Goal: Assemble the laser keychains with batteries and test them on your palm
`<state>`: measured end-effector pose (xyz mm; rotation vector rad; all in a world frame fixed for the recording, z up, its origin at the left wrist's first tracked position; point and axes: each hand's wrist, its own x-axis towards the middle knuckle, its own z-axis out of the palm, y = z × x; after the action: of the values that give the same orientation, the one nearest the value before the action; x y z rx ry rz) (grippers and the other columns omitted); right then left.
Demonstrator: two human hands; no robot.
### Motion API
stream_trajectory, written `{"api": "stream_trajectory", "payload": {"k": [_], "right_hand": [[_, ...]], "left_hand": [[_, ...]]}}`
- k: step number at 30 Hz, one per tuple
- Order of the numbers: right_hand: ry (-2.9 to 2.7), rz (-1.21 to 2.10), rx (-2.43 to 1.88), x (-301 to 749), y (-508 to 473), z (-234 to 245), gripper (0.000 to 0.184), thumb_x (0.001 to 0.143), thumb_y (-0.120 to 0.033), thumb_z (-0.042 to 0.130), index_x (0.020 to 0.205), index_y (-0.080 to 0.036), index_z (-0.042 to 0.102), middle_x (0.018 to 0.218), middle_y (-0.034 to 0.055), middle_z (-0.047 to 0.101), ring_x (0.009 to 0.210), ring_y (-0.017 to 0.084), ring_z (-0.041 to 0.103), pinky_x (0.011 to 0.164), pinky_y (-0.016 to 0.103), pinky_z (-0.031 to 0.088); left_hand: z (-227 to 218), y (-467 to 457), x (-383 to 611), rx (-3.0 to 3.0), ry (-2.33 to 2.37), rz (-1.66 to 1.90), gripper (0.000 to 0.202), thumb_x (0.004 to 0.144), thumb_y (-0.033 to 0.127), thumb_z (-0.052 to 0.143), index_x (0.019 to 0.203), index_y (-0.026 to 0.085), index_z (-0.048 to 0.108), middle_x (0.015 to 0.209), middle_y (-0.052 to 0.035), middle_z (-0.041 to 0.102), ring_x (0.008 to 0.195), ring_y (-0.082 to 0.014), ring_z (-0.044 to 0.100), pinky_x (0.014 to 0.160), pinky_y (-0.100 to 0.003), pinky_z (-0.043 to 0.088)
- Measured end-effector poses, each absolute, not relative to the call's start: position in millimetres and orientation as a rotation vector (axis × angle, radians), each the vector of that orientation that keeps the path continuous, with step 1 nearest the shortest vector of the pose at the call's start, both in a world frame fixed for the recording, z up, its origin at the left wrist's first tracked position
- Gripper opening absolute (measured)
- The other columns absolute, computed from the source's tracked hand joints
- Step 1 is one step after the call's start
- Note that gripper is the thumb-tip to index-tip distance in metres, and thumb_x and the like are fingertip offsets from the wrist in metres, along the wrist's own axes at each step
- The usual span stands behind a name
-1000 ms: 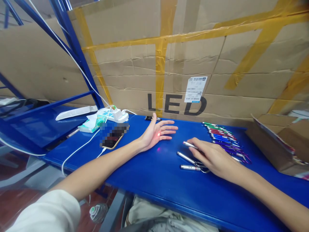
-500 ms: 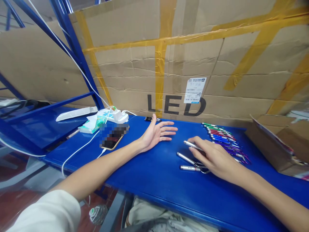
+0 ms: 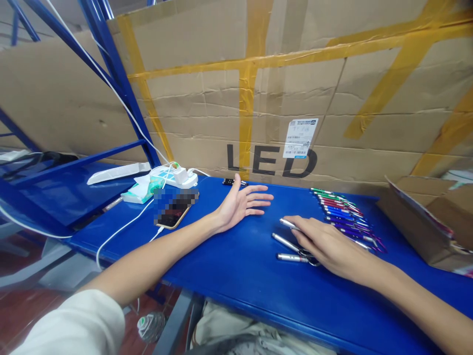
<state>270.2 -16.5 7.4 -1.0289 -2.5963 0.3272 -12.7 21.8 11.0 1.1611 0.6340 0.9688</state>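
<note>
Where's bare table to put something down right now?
Bare table runs between the left hand and right hand down to the near edge, and behind, from the left fingertips to the coloured pens. Crowded: phone, power strip, tissues far left; silver pens under the right hand; box at right.

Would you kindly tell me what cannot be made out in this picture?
Head view:
phone: screen blurred over.
silver pen lights: rear ends hidden under the right hand; grip unclear.
shipping label: print too small.
cardboard box: cut off by right edge.
</note>
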Motion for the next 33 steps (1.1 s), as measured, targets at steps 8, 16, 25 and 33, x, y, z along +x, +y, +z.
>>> {"api": "stream_trajectory", "payload": {"k": [8,16,25,33], "right_hand": [[-2.62,0.37,-1.014,270.0,-17.1,10.1,0.038,0.116,-0.043,0.032,0.131,-0.026,0.062,0.103,0.0076,0.076,0.087,0.026,0.073,0.077,0.039,0.053],[-2.634,0.298,-1.062,271.4,-17.3,10.4,0.037,0.116,-0.041,0.034,0.13,-0.026,0.064,0.099,0.0078,0.075,0.085,0.026,0.071,0.076,0.039,0.052],[-2.602,0.329,-1.046,268.5,-20.2,15.1,0.035,0.114,-0.043,0.038,0.128,-0.027,0.066,0.093,0.0073,0.076,0.082,0.027,0.072,0.075,0.038,0.055],[-2.653,0.378,-1.082,266.1,-20.1,17.5,0.039,0.116,-0.044,0.031,0.129,-0.025,0.063,0.1,0.0086,0.077,0.087,0.027,0.073,0.079,0.039,0.054]], "left_hand": [[11.2,22.6,-12.1,1.158,0.635,0.969,0.094,0.101,0.088,0.021,0.141,0.017,0.067,0.148,-0.0217,0.068,0.14,-0.0386,0.062,0.113,-0.052,0.049],[11.0,22.7,-12.1,1.137,0.654,0.976,0.095,0.101,0.088,0.021,0.143,0.016,0.066,0.148,-0.0231,0.068,0.14,-0.0392,0.062,0.112,-0.052,0.05],[11.4,22.1,-12.7,1.154,0.643,0.974,0.093,0.099,0.089,0.024,0.14,0.018,0.068,0.148,-0.0209,0.069,0.14,-0.0384,0.062,0.113,-0.051,0.05],[13.0,20.5,-12.9,1.172,0.632,0.967,0.092,0.1,0.089,0.025,0.143,0.018,0.066,0.15,-0.0207,0.067,0.142,-0.0383,0.06,0.114,-0.051,0.048]]}}
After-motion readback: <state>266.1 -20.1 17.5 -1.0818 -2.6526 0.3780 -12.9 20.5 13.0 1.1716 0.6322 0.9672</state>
